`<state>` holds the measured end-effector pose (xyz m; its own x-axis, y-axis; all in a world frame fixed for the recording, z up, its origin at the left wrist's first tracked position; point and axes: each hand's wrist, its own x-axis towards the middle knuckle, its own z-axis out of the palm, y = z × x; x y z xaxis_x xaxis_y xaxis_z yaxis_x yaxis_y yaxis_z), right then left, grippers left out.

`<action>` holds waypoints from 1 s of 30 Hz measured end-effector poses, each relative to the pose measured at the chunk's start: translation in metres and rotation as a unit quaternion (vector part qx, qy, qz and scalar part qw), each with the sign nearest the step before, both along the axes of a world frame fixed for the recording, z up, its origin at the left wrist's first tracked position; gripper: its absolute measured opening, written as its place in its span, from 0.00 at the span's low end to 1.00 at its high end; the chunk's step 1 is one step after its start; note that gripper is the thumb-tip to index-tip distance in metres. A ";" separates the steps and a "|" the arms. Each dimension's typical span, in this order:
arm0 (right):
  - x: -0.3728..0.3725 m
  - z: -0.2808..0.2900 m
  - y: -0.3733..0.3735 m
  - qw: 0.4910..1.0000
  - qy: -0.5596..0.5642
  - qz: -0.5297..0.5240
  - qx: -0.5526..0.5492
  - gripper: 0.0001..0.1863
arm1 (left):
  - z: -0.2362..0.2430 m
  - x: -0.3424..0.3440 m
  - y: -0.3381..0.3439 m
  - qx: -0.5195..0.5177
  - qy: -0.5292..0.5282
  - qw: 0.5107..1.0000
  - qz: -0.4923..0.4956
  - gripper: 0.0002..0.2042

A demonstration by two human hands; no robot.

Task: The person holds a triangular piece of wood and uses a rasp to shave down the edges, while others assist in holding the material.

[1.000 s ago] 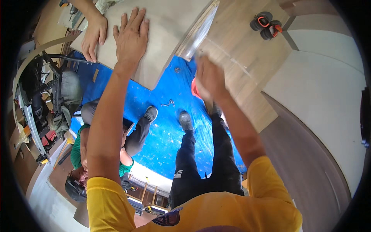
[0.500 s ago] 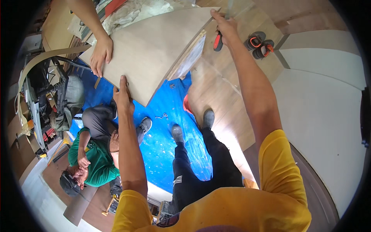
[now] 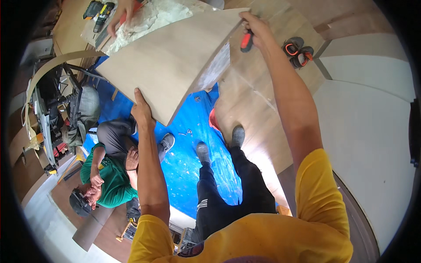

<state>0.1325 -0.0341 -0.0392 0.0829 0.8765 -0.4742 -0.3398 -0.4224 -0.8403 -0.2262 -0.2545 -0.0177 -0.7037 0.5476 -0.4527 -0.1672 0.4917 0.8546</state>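
A tan, flat board [image 3: 169,57] with a pointed near corner is held up in front of me, tilted. My left hand [image 3: 143,109] grips its near left edge, thumb on the top face and the other fingers mostly hidden below. At the far right corner my right hand [image 3: 258,30] pinches the board's edge. That same hand also holds a tool with a red-and-black handle [image 3: 247,41]; its working end is hidden. Beyond the board, a co-worker's hand [image 3: 124,16] is over a surface with crumpled whitish plastic sheeting [image 3: 151,19], beside a red object.
A cordless drill [image 3: 103,17] lies at the far left. A person in a green shirt [image 3: 115,184] sits on the left near a machine frame [image 3: 46,118]. Blue sheeting [image 3: 184,175] covers the floor by my feet; a pair of shoes [image 3: 299,52] stands at right.
The co-worker's hand has let go of the board's left part and moved away to the far side. The drill has come into view. My hands keep their hold on the board.
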 end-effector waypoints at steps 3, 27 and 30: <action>0.007 -0.006 -0.014 1.000 -0.007 0.017 0.014 0.17 | -0.008 0.004 -0.003 -0.004 0.051 0.999 0.001 0.37; -0.099 -0.097 -0.206 0.813 -0.521 0.061 0.254 0.10 | 0.000 0.094 0.165 0.016 0.628 0.641 -0.440 0.33; -0.058 -0.082 -0.119 0.715 -0.622 -0.018 0.317 0.14 | -0.014 0.075 0.181 0.096 0.599 0.643 -0.467 0.36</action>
<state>0.0749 -0.1535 -0.1211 0.1217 0.8694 0.4788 0.8374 0.1690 -0.5198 -0.1515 -0.0738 -0.0316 0.1929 0.9495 0.2474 0.9598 -0.2350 0.1537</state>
